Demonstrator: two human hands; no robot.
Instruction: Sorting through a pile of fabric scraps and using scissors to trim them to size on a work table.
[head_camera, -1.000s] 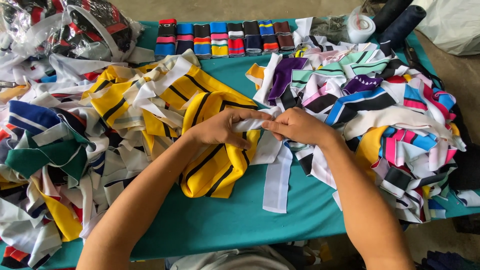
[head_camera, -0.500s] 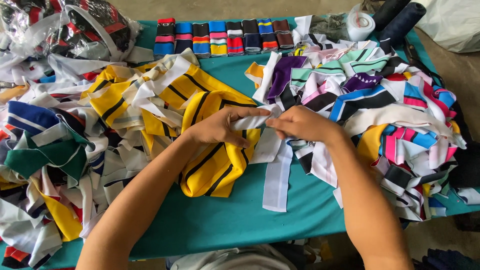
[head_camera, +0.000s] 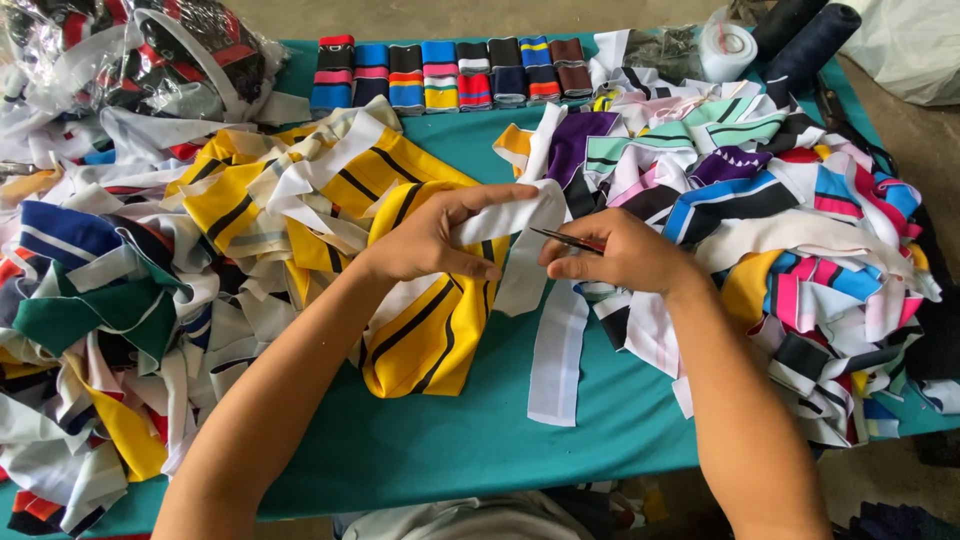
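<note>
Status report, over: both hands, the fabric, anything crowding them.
Left hand gripping white fabric strip. Right hand pinching small dark tool at it. Yellow striped piece beneath, scrap piles both sides.

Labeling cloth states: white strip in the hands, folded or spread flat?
Folded. The white strip bends over the left hand, its end hanging down; the right hand holds a thin tool at it.

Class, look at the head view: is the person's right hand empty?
No: the right hand pinches a thin dark pointed tool aimed at the white fabric strip held by the left hand.
</note>
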